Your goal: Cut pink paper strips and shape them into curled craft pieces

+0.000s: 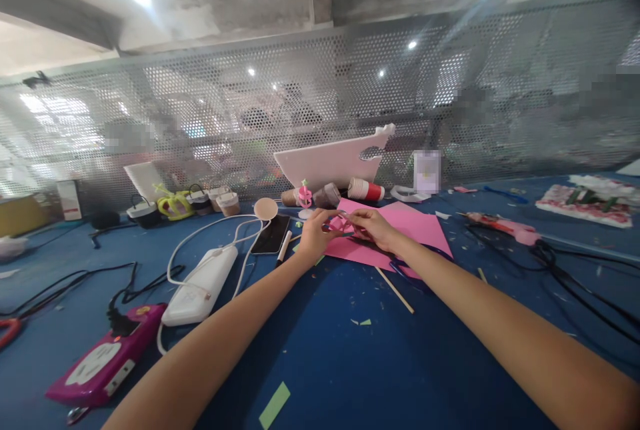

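Note:
Both my arms reach forward over a blue table (330,350). My left hand (316,233) and my right hand (373,227) meet above a sheet of pink paper (415,227). Together they pinch a small pink paper piece (341,222) between their fingertips. Both hands have their fingers closed on it. A thin wooden stick (395,290) lies on the table just below my right wrist. Dark scissors handles (407,269) show under my right forearm.
A white power bank (200,287) with cable, a black phone (271,235), a marker (284,247) and a magenta power strip (107,360) lie left. Paper cups (365,189) and a white foam board (333,160) stand behind. A pink glue gun (500,225) and black cables (575,277) lie right.

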{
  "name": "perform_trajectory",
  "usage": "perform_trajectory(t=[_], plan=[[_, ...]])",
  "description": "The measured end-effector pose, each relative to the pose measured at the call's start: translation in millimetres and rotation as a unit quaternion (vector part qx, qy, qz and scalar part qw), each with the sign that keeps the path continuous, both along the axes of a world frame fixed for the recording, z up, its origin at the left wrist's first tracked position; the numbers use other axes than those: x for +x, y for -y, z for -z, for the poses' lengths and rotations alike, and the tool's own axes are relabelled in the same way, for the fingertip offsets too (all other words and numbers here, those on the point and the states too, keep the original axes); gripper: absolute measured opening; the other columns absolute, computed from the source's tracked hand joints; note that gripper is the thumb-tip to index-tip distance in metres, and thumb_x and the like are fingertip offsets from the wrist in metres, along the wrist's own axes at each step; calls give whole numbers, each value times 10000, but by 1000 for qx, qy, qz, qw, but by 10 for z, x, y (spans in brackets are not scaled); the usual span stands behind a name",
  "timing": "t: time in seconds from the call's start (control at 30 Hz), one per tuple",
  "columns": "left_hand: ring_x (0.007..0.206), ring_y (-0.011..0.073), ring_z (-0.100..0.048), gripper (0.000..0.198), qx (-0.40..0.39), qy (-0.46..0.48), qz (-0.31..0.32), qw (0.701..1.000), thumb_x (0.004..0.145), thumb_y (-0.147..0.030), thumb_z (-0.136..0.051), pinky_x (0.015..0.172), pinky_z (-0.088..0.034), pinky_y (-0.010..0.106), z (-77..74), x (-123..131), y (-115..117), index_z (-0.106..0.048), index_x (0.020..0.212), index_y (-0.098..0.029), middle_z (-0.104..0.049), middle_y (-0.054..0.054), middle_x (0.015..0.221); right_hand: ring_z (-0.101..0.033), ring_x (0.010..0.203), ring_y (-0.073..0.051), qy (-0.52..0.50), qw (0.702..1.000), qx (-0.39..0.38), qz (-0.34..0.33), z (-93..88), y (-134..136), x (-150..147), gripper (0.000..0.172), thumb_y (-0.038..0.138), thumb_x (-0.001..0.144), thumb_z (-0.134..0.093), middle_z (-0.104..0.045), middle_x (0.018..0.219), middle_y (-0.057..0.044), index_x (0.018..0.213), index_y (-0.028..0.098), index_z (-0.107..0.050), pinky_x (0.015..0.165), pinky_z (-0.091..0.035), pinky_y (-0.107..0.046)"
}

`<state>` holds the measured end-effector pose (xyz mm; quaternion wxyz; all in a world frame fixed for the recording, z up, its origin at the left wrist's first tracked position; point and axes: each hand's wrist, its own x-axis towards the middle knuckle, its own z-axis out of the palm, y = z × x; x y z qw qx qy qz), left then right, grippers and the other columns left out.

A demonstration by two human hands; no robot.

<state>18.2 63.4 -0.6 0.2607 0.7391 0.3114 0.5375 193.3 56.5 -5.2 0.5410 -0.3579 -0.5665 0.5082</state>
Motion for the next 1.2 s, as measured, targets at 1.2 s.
perform_trajectory(t=[1.2], plan=[[612, 122, -647, 224, -285, 263, 57, 920, 784, -245, -680, 622, -558, 270, -13, -2, -101, -680, 997, -176, -689, 23, 814, -341, 453, -49, -63, 996, -56, -27, -58, -11, 15, 250, 313, 564, -803, -506, 537, 61, 746, 172, -706, 425, -238, -215]])
